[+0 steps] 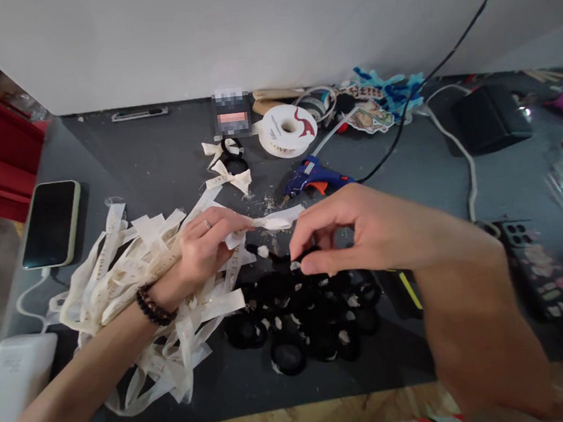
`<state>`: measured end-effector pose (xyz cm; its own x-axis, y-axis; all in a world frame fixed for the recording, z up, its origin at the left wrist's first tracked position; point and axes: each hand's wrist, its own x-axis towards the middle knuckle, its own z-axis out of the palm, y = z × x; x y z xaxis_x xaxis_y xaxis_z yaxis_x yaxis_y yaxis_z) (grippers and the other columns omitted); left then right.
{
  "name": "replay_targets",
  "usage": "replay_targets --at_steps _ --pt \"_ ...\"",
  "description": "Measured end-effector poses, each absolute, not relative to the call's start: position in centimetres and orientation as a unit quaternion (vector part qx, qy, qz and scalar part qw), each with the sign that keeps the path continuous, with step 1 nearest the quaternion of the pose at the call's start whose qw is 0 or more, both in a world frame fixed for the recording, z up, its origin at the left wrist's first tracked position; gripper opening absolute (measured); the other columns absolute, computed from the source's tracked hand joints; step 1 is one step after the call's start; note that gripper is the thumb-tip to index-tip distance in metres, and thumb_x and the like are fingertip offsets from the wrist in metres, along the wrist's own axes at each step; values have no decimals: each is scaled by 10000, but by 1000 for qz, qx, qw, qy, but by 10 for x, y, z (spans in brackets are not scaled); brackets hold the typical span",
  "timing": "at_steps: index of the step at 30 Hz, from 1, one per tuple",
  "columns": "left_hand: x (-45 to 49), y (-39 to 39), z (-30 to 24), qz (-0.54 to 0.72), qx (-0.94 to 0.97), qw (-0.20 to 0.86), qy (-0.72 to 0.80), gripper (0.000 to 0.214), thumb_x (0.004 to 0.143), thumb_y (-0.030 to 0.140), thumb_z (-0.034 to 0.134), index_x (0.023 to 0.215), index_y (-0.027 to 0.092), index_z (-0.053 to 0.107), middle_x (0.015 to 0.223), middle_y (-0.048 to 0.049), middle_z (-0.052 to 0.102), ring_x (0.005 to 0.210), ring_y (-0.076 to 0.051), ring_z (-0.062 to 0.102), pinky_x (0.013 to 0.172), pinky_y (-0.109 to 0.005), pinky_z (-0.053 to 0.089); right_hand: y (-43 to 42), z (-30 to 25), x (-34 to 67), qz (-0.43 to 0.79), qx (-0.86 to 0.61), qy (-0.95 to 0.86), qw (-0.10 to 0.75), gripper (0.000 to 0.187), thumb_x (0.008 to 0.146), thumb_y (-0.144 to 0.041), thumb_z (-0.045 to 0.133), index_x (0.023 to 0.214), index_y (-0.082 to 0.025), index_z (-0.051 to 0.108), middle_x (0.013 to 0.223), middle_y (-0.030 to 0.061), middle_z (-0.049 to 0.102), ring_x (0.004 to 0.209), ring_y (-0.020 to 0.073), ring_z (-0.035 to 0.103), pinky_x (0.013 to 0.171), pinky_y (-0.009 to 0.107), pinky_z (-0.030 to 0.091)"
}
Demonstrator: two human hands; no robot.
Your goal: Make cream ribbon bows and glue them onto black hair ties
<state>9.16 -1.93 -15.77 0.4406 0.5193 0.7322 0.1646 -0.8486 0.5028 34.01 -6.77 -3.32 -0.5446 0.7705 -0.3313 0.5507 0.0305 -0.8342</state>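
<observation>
My left hand [207,242], wearing a ring and a beaded bracelet, pinches a folded cream ribbon [280,220] whose end points right. Thumb and fingers of my right hand [358,230] are closed on a black hair tie [281,259] with a whitish spot on its band. Below both hands lies a pile of black hair ties [287,358], several with whitish bits on them. Under and beside my left forearm spreads a heap of cut ribbons [122,281] with gold lettering. Two hair ties with cream bows [232,176] lie beyond my left hand.
A blue glue gun [311,176] lies just beyond my right hand, its black cord [455,48] rising rightward. Farther back stands a ribbon spool [287,130]. Phones lie at left [51,223] and right [542,271]; a white power bank [20,379] sits front left.
</observation>
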Motion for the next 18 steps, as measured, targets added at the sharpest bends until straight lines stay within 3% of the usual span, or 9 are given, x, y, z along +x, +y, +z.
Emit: replay_targets --at_steps 3,10,18 --pt "92 -20 -157 483 829 183 214 121 934 171 721 1036 232 742 900 -33 776 834 -172 748 748 -311 630 -67 -33 343 510 -483 -698 136 129 854 -348 744 847 -230 794 739 -24 759 594 115 645 580 229 498" --pt "95 -18 -159 499 829 151 203 184 894 110 745 1034 228 723 890 -7 776 827 -160 745 740 -289 627 -70 -31 336 501 -510 -693 94 178 914 -331 646 818 -215 741 619 -55 681 457 75 554 473 215 388" --pt "95 -18 -158 515 800 161 263 118 876 173 797 976 207 746 879 -23 776 797 -158 738 732 -277 613 -71 -36 324 468 -513 -712 104 160 964 -304 600 885 -200 692 650 -48 689 497 85 632 540 204 424"
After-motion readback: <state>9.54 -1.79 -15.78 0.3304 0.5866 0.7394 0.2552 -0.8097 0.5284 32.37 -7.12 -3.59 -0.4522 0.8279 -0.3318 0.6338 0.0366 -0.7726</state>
